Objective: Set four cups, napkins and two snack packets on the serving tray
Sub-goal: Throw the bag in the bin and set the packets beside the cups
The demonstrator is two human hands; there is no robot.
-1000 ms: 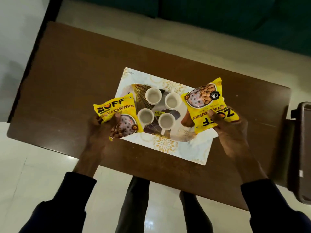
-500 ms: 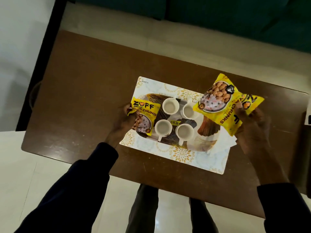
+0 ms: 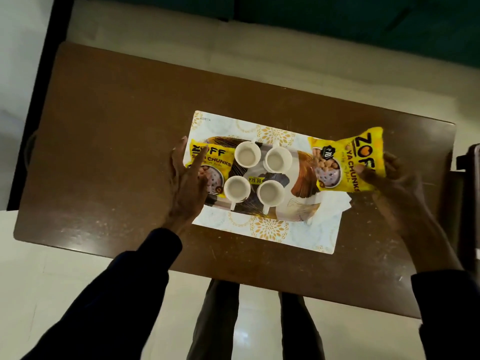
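Note:
A leaf-patterned serving tray (image 3: 302, 205) sits on a white-and-gold placemat (image 3: 262, 228). Several white cups (image 3: 247, 157) stand in a square at the tray's middle. One yellow snack packet (image 3: 217, 162) lies on the tray's left end, and my left hand (image 3: 185, 183) rests flat on it with the fingers stretched out. My right hand (image 3: 394, 185) grips the second yellow snack packet (image 3: 345, 162) by its right edge, thumb on top, over the tray's right end. White napkins (image 3: 335, 205) stick out under that end.
The placemat lies on a dark brown table (image 3: 117, 152). A dark boxy object (image 3: 467, 167) stands at the table's right edge. A green sofa (image 3: 337, 24) runs along the far side. My legs show below the near edge.
My left hand has laid its packet flat on the tray's left end and spread its fingers. My right hand has turned its packet and lowered it toward the tray's right end.

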